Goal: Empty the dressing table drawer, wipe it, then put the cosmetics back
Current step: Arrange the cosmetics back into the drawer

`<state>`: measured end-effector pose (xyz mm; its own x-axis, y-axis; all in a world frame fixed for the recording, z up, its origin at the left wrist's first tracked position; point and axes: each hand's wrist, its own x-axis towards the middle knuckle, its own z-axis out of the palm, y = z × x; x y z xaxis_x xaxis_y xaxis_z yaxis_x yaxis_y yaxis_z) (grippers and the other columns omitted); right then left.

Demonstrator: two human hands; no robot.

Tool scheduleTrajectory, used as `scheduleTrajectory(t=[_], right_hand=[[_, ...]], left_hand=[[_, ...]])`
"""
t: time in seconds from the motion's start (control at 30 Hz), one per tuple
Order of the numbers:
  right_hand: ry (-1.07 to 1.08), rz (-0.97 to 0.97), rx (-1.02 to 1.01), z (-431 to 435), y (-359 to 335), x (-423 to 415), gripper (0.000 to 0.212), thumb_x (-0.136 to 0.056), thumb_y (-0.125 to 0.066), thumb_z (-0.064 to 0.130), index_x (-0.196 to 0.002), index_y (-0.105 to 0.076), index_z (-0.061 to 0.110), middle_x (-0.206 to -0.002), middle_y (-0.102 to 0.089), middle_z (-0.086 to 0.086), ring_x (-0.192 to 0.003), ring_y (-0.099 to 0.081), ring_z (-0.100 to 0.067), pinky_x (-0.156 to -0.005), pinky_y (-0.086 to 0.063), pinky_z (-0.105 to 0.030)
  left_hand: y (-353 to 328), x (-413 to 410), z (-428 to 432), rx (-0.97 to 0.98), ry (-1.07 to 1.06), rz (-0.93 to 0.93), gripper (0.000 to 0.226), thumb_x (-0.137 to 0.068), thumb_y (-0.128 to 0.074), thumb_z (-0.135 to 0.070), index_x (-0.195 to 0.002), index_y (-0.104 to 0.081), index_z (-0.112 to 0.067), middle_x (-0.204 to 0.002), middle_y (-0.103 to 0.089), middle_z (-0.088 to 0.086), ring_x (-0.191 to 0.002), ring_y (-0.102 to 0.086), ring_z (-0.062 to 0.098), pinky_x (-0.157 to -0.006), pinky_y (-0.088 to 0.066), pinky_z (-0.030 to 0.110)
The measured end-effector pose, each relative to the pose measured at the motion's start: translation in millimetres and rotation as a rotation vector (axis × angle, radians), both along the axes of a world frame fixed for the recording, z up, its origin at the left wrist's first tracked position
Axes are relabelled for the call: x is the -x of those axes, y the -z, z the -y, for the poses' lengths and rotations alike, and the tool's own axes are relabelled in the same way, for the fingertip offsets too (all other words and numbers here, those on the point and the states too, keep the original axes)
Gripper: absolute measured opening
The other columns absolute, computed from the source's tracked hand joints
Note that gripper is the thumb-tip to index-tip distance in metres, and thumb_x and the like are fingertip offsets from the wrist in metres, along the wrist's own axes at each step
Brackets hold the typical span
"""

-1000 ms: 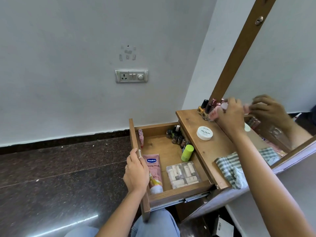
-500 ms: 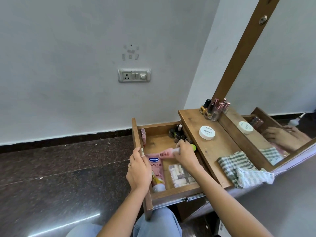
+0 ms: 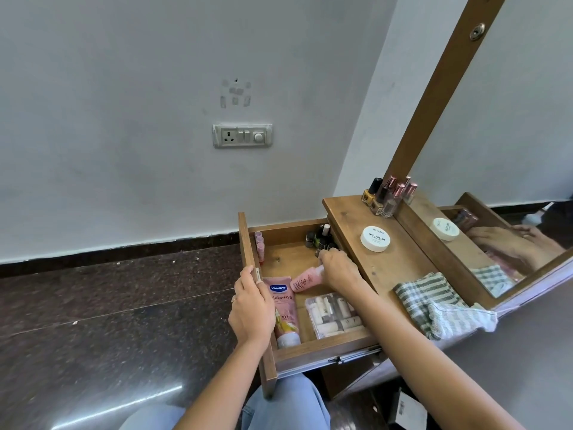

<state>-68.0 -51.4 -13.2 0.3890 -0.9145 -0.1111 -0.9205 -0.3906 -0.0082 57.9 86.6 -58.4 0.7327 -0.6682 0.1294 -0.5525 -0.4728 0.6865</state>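
Note:
The wooden drawer (image 3: 322, 347) stands pulled out from the dressing table. My left hand (image 3: 251, 308) grips its left side wall. My right hand (image 3: 339, 268) reaches into the drawer and holds a small pink bottle (image 3: 305, 282) lying on its side above the drawer floor. Inside lie a pink Vaseline tube (image 3: 283, 311), a clear packet of small white tubes (image 3: 336, 315), pink sticks (image 3: 259, 245) by the left wall and dark nail polish bottles (image 3: 319, 238) at the back. A white nail polish remover jar (image 3: 375, 247) sits on the tabletop (image 3: 400, 265).
A green-and-white checked cloth (image 3: 434, 302) lies on the tabletop's near right edge. Several nail polish bottles (image 3: 387, 197) stand at the back by the mirror (image 3: 508, 150). Dark polished floor (image 3: 108, 321) lies left of the drawer. My knees in jeans (image 3: 279, 405) are below it.
My right hand has carried the pink bottle from the tabletop's back corner down into the drawer and now lowers it near the Vaseline tube. My left hand has stayed on the drawer's side.

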Motion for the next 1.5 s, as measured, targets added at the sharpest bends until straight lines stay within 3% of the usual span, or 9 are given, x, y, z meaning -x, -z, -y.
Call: scheduleTrajectory(t=[0.2, 0.43, 0.63, 1.0, 1.23, 1.5], right_hand=[[0.063, 0.027, -0.008, -19, -3, -5, 0.032, -0.097, -0.043, 0.016, -0.125, -0.050, 0.002, -0.125, -0.054, -0.013, -0.114, -0.055, -0.027, -0.087, -0.047, -0.030], [0.039, -0.047, -0.066, -33, 21, -7, 0.047, -0.098, -0.043, 0.040, -0.124, -0.051, 0.001, -0.121, -0.060, -0.013, -0.110, -0.061, -0.027, -0.080, -0.050, -0.029], [0.133, -0.211, -0.093, -25, 22, -12, 0.032, -0.098, -0.046, 0.013, -0.130, -0.047, 0.007, -0.128, -0.057, -0.009, -0.116, -0.059, -0.026, -0.081, -0.053, -0.035], [0.022, -0.292, -0.023, -17, 37, -17, 0.033, -0.097, -0.044, 0.005, -0.130, -0.045, 0.006, -0.127, -0.057, -0.009, -0.112, -0.062, -0.023, -0.079, -0.053, -0.031], [-0.088, -0.189, -0.037, -12, 45, -29, 0.037, -0.095, -0.049, 0.011, -0.131, -0.042, 0.010, -0.127, -0.054, -0.008, -0.109, -0.063, -0.027, -0.081, -0.051, -0.035], [-0.126, -0.098, -0.069, -4, 47, -28, 0.045, -0.085, -0.058, 0.001, -0.126, -0.042, 0.012, -0.127, -0.049, -0.009, -0.108, -0.062, -0.030, -0.082, -0.051, -0.039]], left_hand=[[0, 0, 1, 0.004, -0.002, -0.006, 0.036, -0.099, -0.042, -0.026, -0.134, -0.043, -0.020, -0.124, -0.060, 0.008, -0.087, -0.066, 0.025, -0.053, -0.044, 0.029], [0, 0, 1, 0.000, -0.009, 0.001, 0.036, -0.099, -0.042, -0.027, -0.135, -0.042, -0.021, -0.124, -0.060, 0.006, -0.088, -0.066, 0.022, -0.053, -0.045, 0.027], [-1, 1, 1, -0.002, -0.008, -0.007, 0.036, -0.100, -0.041, -0.027, -0.135, -0.042, -0.021, -0.124, -0.060, 0.006, -0.089, -0.066, 0.022, -0.053, -0.043, 0.026], [0, 0, 1, -0.003, -0.011, -0.010, 0.037, -0.099, -0.042, -0.027, -0.136, -0.042, -0.022, -0.125, -0.060, 0.006, -0.089, -0.066, 0.021, -0.053, -0.042, 0.024], [-1, 1, 0, 0.004, -0.008, -0.013, 0.037, -0.099, -0.045, -0.027, -0.135, -0.043, -0.020, -0.123, -0.061, 0.007, -0.089, -0.066, 0.023, -0.053, -0.042, 0.025], [-1, 0, 1, 0.004, -0.006, -0.017, 0.037, -0.099, -0.043, -0.027, -0.136, -0.041, -0.022, -0.125, -0.059, 0.006, -0.089, -0.065, 0.022, -0.054, -0.042, 0.025]])
